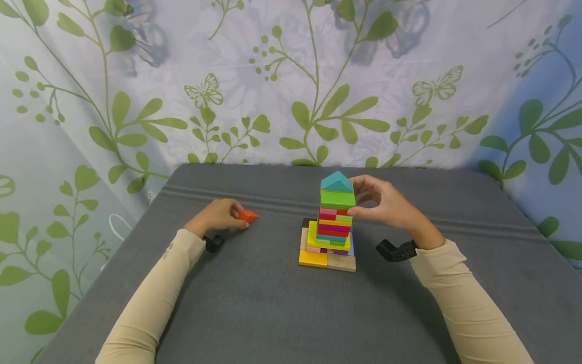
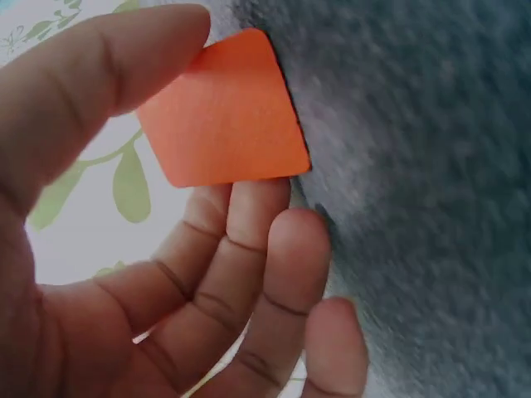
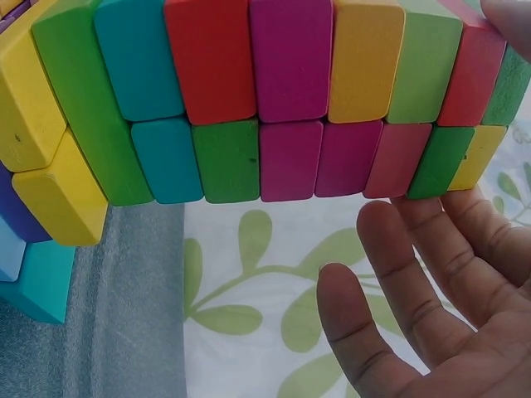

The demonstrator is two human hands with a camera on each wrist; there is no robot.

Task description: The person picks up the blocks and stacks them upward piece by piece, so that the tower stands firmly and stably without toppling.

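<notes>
A stepped tower of coloured wooden blocks [image 1: 334, 227] stands upright on the grey table, with a teal triangular block [image 1: 337, 182] at its peak over a green block [image 1: 337, 198]. My right hand [image 1: 384, 202] spans the upper right side of the tower, thumb on the near side and fingers behind it. In the right wrist view, fingertips [image 3: 386, 220] reach the edges of the stacked blocks [image 3: 290, 157] near the top. Off to the left, my left hand [image 1: 220, 215] pinches an orange block [image 2: 228, 112] between thumb and fingers, low by the table surface.
Flat blocks, among them a yellow one [image 1: 312, 259] and a plain wood one [image 1: 341, 263], form the tower's base. The grey tabletop [image 1: 273, 303] runs back to a leaf-patterned curtain [image 1: 254, 76]. A white cord [image 1: 117, 227] hangs past the table's left edge.
</notes>
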